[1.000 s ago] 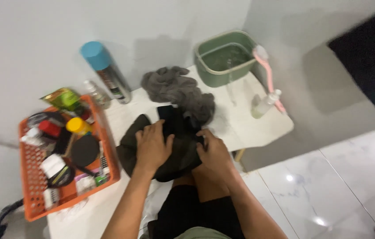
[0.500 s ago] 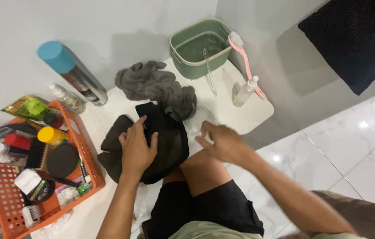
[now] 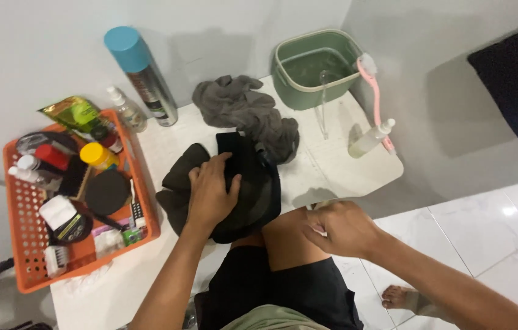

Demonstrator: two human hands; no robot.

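Observation:
My left hand (image 3: 211,190) lies flat on a black cap (image 3: 251,189) that rests at the near edge of a low white table (image 3: 332,165), partly over my knee. A dark cloth (image 3: 179,177) lies under the cap on its left. My right hand (image 3: 339,227) hovers over the table's near edge, right of my knee, fingers curled; something small and pale shows between them, but I cannot make out what. A crumpled grey cloth (image 3: 243,110) sits just behind the cap.
An orange basket (image 3: 26,244) of brushes, tins and bottles stands at the left. A blue-capped spray can (image 3: 143,73) and a small clear bottle (image 3: 127,110) lean at the wall. A green tub (image 3: 314,64), pink-handled brush (image 3: 374,91) and pale spray bottle (image 3: 370,139) occupy the right.
My right hand has left the cap and drawn back to the right, off the table's edge. My left hand stays on the cap. The view has shifted.

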